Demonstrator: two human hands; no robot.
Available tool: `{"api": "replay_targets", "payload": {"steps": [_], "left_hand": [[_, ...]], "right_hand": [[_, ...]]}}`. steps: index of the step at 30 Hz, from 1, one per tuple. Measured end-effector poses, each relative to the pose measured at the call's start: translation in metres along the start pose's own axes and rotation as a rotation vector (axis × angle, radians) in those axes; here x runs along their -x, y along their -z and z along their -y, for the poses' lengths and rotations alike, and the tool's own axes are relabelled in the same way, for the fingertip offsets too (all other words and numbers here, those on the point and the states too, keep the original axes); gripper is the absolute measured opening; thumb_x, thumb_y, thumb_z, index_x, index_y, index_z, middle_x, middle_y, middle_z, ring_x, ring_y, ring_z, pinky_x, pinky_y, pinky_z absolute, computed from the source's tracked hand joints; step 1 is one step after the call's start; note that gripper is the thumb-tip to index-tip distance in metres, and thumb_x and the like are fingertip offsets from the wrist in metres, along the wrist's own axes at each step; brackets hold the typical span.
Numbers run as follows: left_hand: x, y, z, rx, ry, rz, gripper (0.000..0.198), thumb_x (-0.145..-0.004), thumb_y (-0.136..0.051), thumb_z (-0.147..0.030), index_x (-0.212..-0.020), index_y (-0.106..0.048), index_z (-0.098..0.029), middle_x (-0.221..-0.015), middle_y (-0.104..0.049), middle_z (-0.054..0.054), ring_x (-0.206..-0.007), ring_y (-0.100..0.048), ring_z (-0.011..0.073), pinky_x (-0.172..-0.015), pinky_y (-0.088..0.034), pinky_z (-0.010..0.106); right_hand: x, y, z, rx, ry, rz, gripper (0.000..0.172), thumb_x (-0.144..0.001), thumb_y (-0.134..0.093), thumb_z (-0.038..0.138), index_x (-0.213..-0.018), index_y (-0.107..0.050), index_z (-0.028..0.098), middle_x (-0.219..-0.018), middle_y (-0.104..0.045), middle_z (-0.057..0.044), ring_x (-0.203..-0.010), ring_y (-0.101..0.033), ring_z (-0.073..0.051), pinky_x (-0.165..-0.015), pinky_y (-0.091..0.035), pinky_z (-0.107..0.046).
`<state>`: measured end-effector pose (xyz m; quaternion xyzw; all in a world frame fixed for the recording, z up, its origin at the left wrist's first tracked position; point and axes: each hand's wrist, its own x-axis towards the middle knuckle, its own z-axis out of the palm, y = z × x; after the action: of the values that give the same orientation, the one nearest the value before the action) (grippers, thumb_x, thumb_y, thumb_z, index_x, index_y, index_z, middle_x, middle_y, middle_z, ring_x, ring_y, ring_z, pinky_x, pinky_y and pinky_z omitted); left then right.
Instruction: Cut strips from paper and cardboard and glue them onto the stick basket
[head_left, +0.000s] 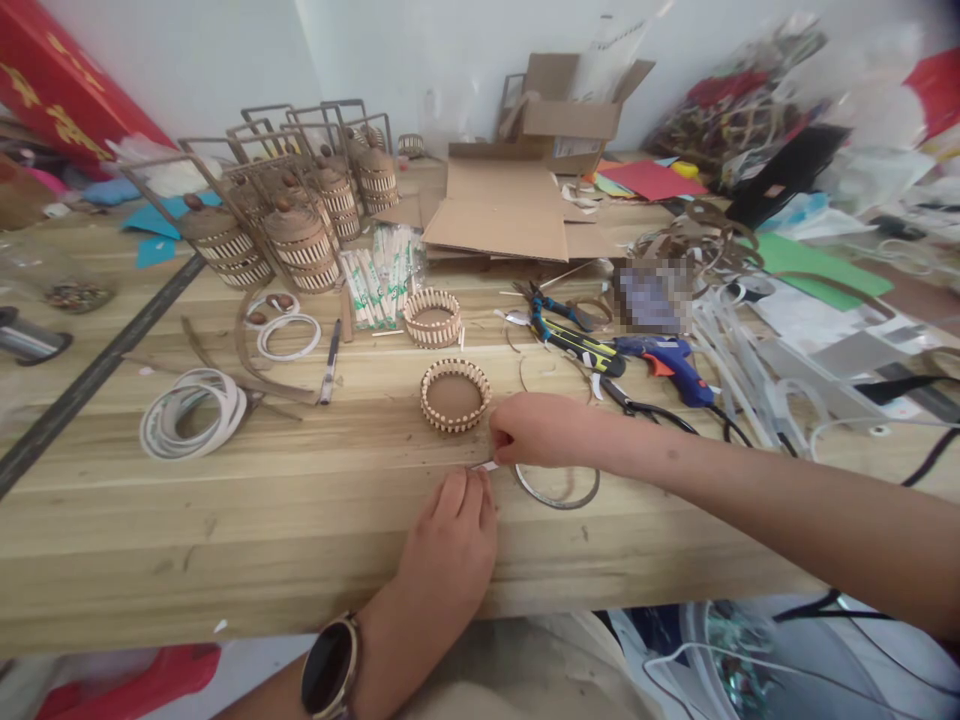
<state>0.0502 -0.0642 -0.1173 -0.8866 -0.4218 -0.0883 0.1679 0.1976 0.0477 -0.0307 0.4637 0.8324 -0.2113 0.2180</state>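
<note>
Clock read from the gap between the hands, 12 = straight away from the person. Right hand (541,430): fingers curled, tips pinching a thin pale strip (482,467) low over the surface (315,540). Left hand (450,540): fingers side by side, tips down at the strip's near side, thumb hidden, so can't tell if it grips or just presses. Strip lies right between the two hands, mostly covered. Thin greyish hoop (559,505) flat between 3 and 4 o'clock, partly under the right hand; can't tell if strip and hoop join. Dark-faced watch (330,665) on left wrist, 7 o'clock. Near the fingers at 11 o'clock, a small round basket (456,426) with slatted wall and brown base; a second slatted basket (433,335) just beyond it. Pliers (579,345) with yellow-black handles at 1 o'clock, blue glue gun (681,372) with orange trigger at 2, clear sticks (739,375) between 2 and 3. Black pen-like tool (330,362) at 10, stacked white tape rolls (193,415) at 9. Farther out, 11 o'clock: green-marked white packets (382,280), then a cluster of slatted lantern-like pieces (304,245) with tall handles. Flattened cardboard (499,210) at 12.
</note>
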Motion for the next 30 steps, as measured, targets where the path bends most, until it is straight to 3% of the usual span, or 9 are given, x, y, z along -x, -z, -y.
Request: {"api": "replay_targets", "payload": {"steps": [5, 14, 19, 24, 27, 30], "left_hand": [[-0.003, 0.0, -0.001, 0.025, 0.024, 0.023, 0.031, -0.094, -0.052, -0.014, -0.12, -0.067, -0.007, -0.104, -0.073, 0.014, -0.095, -0.065, 0.0224, -0.083, -0.053, 0.033], [-0.009, 0.003, 0.001, 0.167, 0.041, 0.176, 0.032, -0.093, -0.05, -0.008, -0.122, -0.063, -0.009, -0.1, -0.067, 0.014, -0.095, -0.059, 0.0242, -0.08, -0.049, 0.036], [-0.016, 0.01, 0.019, 0.276, 0.035, 0.11, 0.02, -0.093, -0.052, -0.009, -0.101, -0.07, -0.012, -0.086, -0.067, 0.009, -0.082, -0.058, 0.0238, -0.074, -0.05, 0.036], [-0.016, 0.024, 0.043, 0.542, 0.229, -0.051, 0.025, -0.096, -0.048, -0.013, -0.108, -0.07, -0.012, -0.097, -0.07, 0.01, -0.09, -0.058, 0.0249, -0.081, -0.051, 0.039], [-0.019, 0.031, 0.048, 0.72, 0.302, 0.078, 0.022, -0.091, -0.057, -0.017, -0.109, -0.071, -0.014, -0.102, -0.073, 0.009, -0.098, -0.059, 0.026, -0.088, -0.05, 0.039], [-0.027, 0.036, 0.047, 0.88, 0.347, 0.245, 0.019, -0.089, -0.058, -0.016, -0.097, -0.074, -0.019, -0.093, -0.075, 0.004, -0.092, -0.062, 0.0235, -0.082, -0.049, 0.034]], "right_hand": [[0.0, -0.002, 0.001, 0.022, -0.01, -0.011, 0.019, -0.082, -0.064, 0.022, -0.092, -0.079, 0.016, -0.09, -0.077, -0.01, -0.084, -0.071, -0.025, -0.062, -0.043, -0.029], [-0.001, -0.005, 0.004, 0.035, -0.054, -0.029, 0.02, -0.084, -0.062, 0.021, -0.093, -0.078, 0.015, -0.097, -0.077, -0.014, -0.092, -0.071, -0.03, -0.067, -0.047, -0.032], [0.006, -0.006, 0.004, 0.018, -0.048, -0.05, 0.021, -0.086, -0.057, 0.018, -0.093, -0.077, 0.015, -0.098, -0.077, -0.012, -0.092, -0.071, -0.027, -0.067, -0.046, -0.03], [0.03, -0.007, 0.006, -0.092, 0.0, -0.134, 0.019, -0.09, -0.055, 0.017, -0.094, -0.074, 0.018, -0.096, -0.076, -0.008, -0.091, -0.069, -0.023, -0.07, -0.045, -0.028], [0.044, -0.009, 0.012, -0.157, 0.037, -0.197, 0.017, -0.091, -0.055, 0.014, -0.092, -0.071, 0.017, -0.092, -0.075, -0.007, -0.086, -0.068, -0.021, -0.071, -0.045, -0.028], [0.053, -0.015, 0.017, -0.152, 0.104, -0.27, 0.018, -0.089, -0.053, 0.006, -0.089, -0.068, 0.016, -0.091, -0.073, -0.007, -0.084, -0.068, -0.019, -0.072, -0.046, -0.027]]}}
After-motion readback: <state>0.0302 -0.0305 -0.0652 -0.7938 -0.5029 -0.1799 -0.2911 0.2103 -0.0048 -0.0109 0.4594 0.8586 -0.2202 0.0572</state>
